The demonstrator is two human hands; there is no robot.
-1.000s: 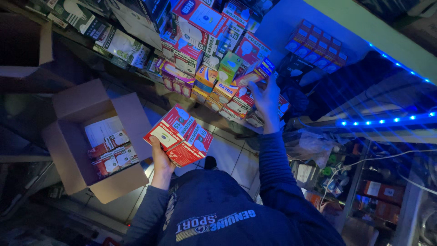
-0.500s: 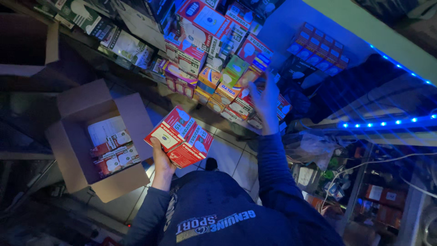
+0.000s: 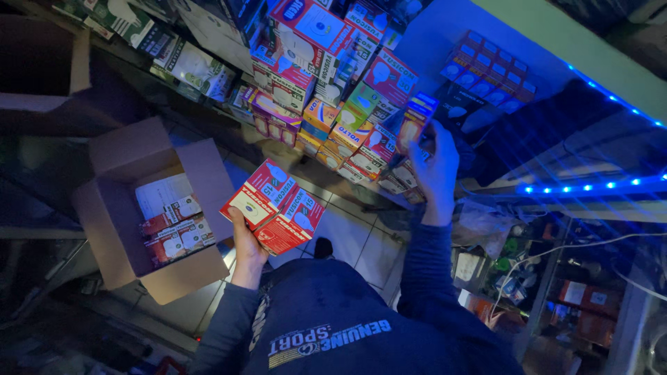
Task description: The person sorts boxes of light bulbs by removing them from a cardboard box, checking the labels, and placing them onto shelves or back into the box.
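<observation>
right hand (image 3: 436,170) now lifted onto the shelved bulb boxes (image 3: 379,135), fingers clamped on one; left hand (image 3: 244,239) gripping red boxes (image 3: 274,208) as before.

The left hand (image 3: 244,239) is raised in front of the body, palm up, fingers curled up and closed in a grip, the forearm in a dark blue sleeve running down toward the torso. The right hand (image 3: 434,170) reaches higher and further out, arm stretched nearly straight, back of the hand to the camera, fingers spread and bent forward.
</observation>
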